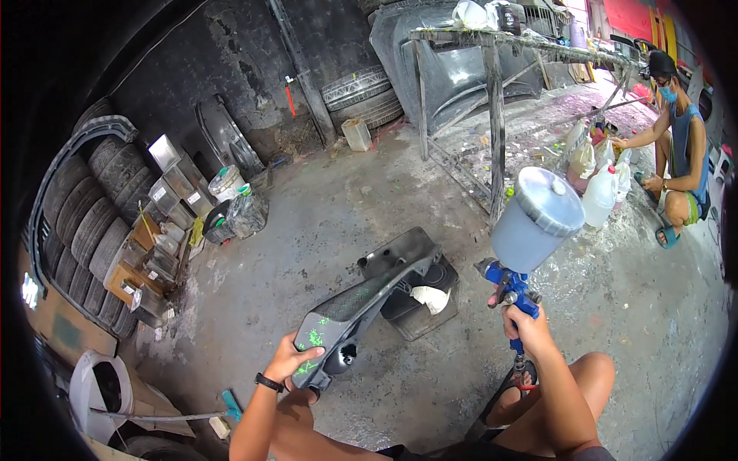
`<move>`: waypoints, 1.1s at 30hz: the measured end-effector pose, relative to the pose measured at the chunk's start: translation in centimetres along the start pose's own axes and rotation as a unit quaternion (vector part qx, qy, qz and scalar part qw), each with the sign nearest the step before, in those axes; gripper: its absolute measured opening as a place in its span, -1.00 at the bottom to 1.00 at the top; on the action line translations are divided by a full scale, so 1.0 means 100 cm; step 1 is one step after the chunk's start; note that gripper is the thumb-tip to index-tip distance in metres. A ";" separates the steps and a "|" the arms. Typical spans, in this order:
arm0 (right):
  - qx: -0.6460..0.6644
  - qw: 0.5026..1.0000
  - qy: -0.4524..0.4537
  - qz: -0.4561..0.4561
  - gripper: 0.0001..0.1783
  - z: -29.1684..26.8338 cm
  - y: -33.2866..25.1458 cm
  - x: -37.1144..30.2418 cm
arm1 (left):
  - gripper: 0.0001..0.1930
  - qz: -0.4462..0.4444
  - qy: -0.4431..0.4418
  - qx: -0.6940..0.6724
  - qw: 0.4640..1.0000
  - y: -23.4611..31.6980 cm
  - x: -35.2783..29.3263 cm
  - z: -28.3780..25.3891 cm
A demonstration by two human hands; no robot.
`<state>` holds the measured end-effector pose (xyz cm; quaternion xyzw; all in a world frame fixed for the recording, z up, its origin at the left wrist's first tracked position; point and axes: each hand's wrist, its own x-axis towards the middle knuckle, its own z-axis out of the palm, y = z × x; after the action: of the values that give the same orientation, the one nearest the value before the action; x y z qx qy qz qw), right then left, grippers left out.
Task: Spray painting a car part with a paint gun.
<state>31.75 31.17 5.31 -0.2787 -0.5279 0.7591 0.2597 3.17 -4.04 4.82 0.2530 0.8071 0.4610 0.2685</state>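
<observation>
My left hand (290, 358) is closed round the near end of a long dark grey plastic car part (354, 304), its thumb on top. Bright green marks are spattered over that end, and a round hole shows on its side. The part slants away to the far right, above a black plastic piece (413, 244) and a flat dark board with a white scrap (430, 299) on it. My right hand (529, 329) grips the handle of a blue spray gun (513, 289). Its big translucent cup (533, 230) sits on top, and the nozzle points left, apart from the part.
A person (684, 146) crouches at the far right beside plastic jugs (600, 197). A wooden-legged stand (495, 115) rises behind the spray gun. Stacked tyres (96, 219), metal cans (178, 184) and buckets (227, 183) line the left. A white bin (115, 392) stands near left.
</observation>
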 end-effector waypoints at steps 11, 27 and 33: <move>-0.006 1.000 -0.008 0.004 -0.72 0.000 0.000 -0.004 | -0.41 0.015 -0.062 0.078 0.995 0.025 -0.046 -0.024; -0.027 0.999 -0.016 0.020 -0.78 -0.002 0.017 -0.011 | -0.35 0.039 -0.039 0.149 0.987 0.028 -0.059 -0.032; -0.059 0.997 -0.034 0.019 -0.77 0.004 0.009 -0.012 | -0.32 0.042 -0.028 0.153 0.987 0.035 -0.058 -0.035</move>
<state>32.18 29.78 4.76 -0.2773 -0.5750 0.7405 0.2102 5.61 -8.43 10.61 0.3379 0.8487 0.3357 0.2297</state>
